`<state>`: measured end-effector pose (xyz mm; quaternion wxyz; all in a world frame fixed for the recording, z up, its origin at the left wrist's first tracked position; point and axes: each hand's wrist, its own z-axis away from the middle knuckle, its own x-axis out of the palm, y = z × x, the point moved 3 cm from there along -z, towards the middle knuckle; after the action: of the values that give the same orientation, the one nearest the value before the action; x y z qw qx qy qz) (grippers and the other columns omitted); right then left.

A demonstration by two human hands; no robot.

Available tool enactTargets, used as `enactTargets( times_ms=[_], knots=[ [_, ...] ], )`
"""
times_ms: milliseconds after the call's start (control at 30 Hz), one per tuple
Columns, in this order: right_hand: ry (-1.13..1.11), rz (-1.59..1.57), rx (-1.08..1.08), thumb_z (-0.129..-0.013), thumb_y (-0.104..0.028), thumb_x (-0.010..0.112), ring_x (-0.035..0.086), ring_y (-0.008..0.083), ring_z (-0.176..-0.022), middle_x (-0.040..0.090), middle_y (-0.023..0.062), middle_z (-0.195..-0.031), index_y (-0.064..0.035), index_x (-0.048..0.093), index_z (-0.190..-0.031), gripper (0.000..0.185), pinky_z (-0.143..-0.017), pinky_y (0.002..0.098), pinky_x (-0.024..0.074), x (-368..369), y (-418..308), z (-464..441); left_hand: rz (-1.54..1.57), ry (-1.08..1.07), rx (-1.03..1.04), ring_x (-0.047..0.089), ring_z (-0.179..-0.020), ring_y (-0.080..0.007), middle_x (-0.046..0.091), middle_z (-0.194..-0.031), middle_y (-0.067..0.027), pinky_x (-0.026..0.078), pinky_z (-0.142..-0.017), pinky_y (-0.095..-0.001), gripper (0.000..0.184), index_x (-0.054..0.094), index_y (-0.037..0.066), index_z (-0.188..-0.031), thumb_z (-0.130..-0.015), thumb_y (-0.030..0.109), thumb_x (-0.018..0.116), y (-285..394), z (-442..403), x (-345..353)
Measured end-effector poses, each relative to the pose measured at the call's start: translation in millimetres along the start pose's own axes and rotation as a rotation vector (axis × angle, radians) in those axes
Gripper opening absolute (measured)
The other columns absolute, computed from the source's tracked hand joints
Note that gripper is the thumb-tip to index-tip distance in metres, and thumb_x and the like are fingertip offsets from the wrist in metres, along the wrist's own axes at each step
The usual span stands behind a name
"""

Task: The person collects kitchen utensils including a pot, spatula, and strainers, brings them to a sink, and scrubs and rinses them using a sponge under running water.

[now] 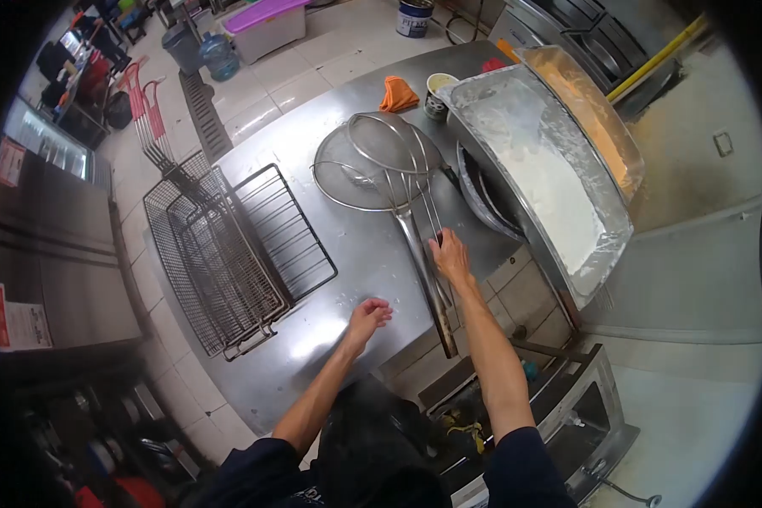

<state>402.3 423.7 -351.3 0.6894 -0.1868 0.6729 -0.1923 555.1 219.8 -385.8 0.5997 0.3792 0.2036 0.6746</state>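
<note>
My right hand (450, 256) is closed around the thin wire handle of a mesh strainer (385, 140), whose round rim lies over a larger mesh strainer on the metal table. A whisk (402, 190) is among the strainers, and a long metal handle (419, 254) runs from it toward my body, left of my right hand. Over the near part of the table hovers my left hand (370, 318), fingers loosely bent and apart, with nothing in it. Where the overlapping wire parts join is hard to make out.
Wire fry baskets (203, 262) and a wire rack (284, 229) lie on the left. At the right stand a metal pan of white powder (550, 186) and an orange-coloured tray (588, 110). An orange cloth (398, 94) and a cup (438, 95) sit at the far edge.
</note>
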Motion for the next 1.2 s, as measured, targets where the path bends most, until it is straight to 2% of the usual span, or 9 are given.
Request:
enactTargets(
  times_ms=[200,300,367,467,533,633,900,1067,1200],
  knots=[
    [-0.191,0.113,0.022,-0.083,-0.027,0.057,0.050,0.0375,-0.106,0.050,0.0217,-0.116,0.0023,0.048,-0.110,0.042,-0.086,0.0437,0.0424,6,21,-3,0.012,0.137,0.120,0.057,-0.089,-0.0147,0.059,-0.103,-0.0093,0.045,-0.074,-0.0263,0.034,0.048,0.001,-0.113,-0.083,0.015,0.057,8,-65,51],
    [-0.179,-0.051,0.064,-0.076,-0.035,0.064,0.046,0.0370,-0.113,0.048,0.0229,-0.120,0.0025,0.041,-0.123,0.064,-0.093,0.0417,0.0393,6,27,-1,-0.057,0.141,0.095,0.056,-0.093,-0.0163,0.059,-0.101,-0.0078,0.044,-0.081,-0.0306,0.031,0.047,-0.001,-0.113,-0.085,0.012,0.050,21,-84,70],
    [-0.241,-0.220,0.203,-0.064,-0.043,0.073,0.045,0.0368,-0.116,0.046,0.0240,-0.125,0.0017,0.031,-0.132,0.092,-0.095,0.0401,0.0383,-4,17,13,0.261,-0.063,0.096,0.055,-0.086,-0.0162,0.059,-0.094,-0.0063,0.044,-0.077,-0.0310,0.027,0.051,0.001,-0.107,-0.082,0.009,0.046,24,-97,78],
    [-0.289,-0.200,0.179,-0.054,-0.045,0.079,0.045,0.0364,-0.116,0.045,0.0250,-0.126,0.0017,0.027,-0.134,0.107,-0.095,0.0393,0.0381,1,14,31,0.334,-0.118,0.064,0.053,-0.081,-0.0157,0.058,-0.088,-0.0048,0.043,-0.073,-0.0303,0.023,0.056,0.003,-0.098,-0.081,0.009,0.043,22,-117,68],
    [-0.281,-0.184,0.164,-0.051,-0.040,0.081,0.049,0.0369,-0.112,0.048,0.0258,-0.121,0.0033,0.030,-0.130,0.104,-0.093,0.0405,0.0395,-6,-1,35,0.362,-0.078,0.071,0.053,-0.079,-0.0152,0.058,-0.086,-0.0047,0.042,-0.069,-0.0299,0.020,0.058,0.004,-0.092,-0.081,0.010,0.043,21,-126,68],
    [-0.149,-0.002,-0.022,-0.058,-0.025,0.078,0.056,0.0374,-0.095,0.055,0.0210,-0.103,-0.0026,0.041,-0.110,0.068,-0.079,0.0431,0.0454,-3,-17,36,0.189,-0.038,0.156,0.048,-0.064,-0.0124,0.053,-0.071,-0.0014,0.038,-0.059,-0.0255,0.016,0.059,0.003,-0.082,-0.079,0.016,0.051,46,-117,81],
    [0.094,-0.266,-0.040,-0.065,-0.005,0.066,0.052,0.0401,-0.096,0.047,0.0207,-0.112,-0.0011,0.037,-0.115,0.058,-0.079,0.0447,0.0445,9,-32,60,0.337,-0.013,0.057,0.056,-0.061,-0.0137,0.060,-0.071,-0.0064,0.045,-0.054,-0.0267,0.028,0.061,-0.003,-0.082,-0.072,0.020,0.075,104,-122,83],
    [0.179,-0.318,-0.199,-0.063,-0.004,0.064,0.052,0.0388,-0.098,0.047,0.0190,-0.109,-0.0004,0.039,-0.118,0.060,-0.080,0.0430,0.0445,-18,-49,61,0.462,0.020,0.132,0.052,-0.055,-0.0138,0.056,-0.067,-0.0051,0.041,-0.049,-0.0249,0.019,0.060,-0.001,-0.080,-0.076,0.015,0.069,125,-115,90],
    [0.089,-0.411,-0.266,-0.067,-0.016,0.071,0.054,0.0345,-0.098,0.049,0.0161,-0.110,-0.0021,0.049,-0.113,0.053,-0.080,0.0389,0.0463,-57,-64,50,0.520,0.059,0.243,0.042,-0.048,-0.0113,0.045,-0.058,-0.0015,0.036,-0.045,-0.0255,0.008,0.053,0.003,-0.069,-0.077,0.003,0.055,149,-101,92]
  ],
)
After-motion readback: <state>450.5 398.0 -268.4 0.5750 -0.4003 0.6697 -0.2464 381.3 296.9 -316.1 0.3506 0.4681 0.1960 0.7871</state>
